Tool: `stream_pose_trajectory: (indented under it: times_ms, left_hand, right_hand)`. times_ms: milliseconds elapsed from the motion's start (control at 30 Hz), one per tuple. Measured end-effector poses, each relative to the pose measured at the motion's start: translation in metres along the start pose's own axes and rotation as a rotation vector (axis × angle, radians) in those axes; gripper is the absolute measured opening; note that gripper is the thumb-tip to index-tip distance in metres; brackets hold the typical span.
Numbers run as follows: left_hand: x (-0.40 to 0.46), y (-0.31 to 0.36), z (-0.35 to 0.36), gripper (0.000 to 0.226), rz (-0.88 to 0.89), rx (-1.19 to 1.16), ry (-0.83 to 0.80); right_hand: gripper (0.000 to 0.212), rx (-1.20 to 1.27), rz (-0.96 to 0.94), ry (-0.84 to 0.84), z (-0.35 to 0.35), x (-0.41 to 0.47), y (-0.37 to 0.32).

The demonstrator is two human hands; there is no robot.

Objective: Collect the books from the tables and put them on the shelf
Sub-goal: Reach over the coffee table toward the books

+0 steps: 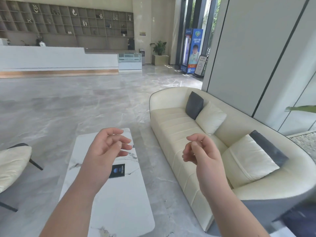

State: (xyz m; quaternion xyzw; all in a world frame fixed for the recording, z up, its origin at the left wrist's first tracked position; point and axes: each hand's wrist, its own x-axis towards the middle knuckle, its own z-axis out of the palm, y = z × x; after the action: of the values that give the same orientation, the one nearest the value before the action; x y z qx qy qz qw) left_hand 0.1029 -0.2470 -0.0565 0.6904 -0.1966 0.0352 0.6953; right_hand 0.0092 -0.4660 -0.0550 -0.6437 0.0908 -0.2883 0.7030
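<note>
Both hands empty, fingers loosely curled: left hand [106, 147], right hand [200, 151]; dark book [118, 170] flat on counter [119, 202], beside sofa [179, 130]; slide fingers under its edge.

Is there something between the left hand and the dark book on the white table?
Nothing visible. The left hand hangs open above the table, and the book lies flat just beside its wrist, partly hidden behind it. The right hand holds nothing.

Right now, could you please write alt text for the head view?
Both hands, left hand and right hand, hang empty with loosely curled fingers above a white marble table bearing one dark book. A cream sofa stands to the right.
</note>
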Motion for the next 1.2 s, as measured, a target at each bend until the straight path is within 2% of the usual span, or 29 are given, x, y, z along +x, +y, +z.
stream_pose_trajectory:
  times_ms: [400, 567, 733, 833, 967, 1100, 1200]
  left_hand:
    - [0.218, -0.088, 0.148, 0.029, -0.057, -0.059, -0.157]
    - [0.285, -0.131, 0.194, 0.034, -0.124, -0.033, -0.133]
    - [0.367, -0.173, 0.218, 0.035, -0.132, -0.008, -0.014]
    - [0.418, -0.197, 0.229, 0.032, -0.142, 0.052, 0.077]
    - [0.470, -0.210, 0.213, 0.040, -0.170, 0.105, 0.246]
    - [0.479, -0.226, 0.169, 0.044, -0.225, 0.134, 0.535]
    - [0.455, -0.243, 0.127, 0.043, -0.310, 0.162, 0.757]
  right_hand:
    - [0.020, -0.144, 0.041, 0.129, -0.079, 0.215, 0.047]
    - [0.020, -0.157, 0.094, 0.153, -0.108, 0.293, 0.083]
    - [0.020, -0.145, 0.110, 0.114, -0.124, 0.400, 0.128]
    - [0.022, -0.143, 0.135, -0.014, -0.115, 0.482, 0.157]
    - [0.023, -0.141, 0.166, -0.241, -0.073, 0.573, 0.179]
    - [0.020, -0.112, 0.189, -0.475, 0.006, 0.640, 0.216]
    - [0.024, -0.084, 0.223, -0.666, 0.075, 0.656, 0.253]
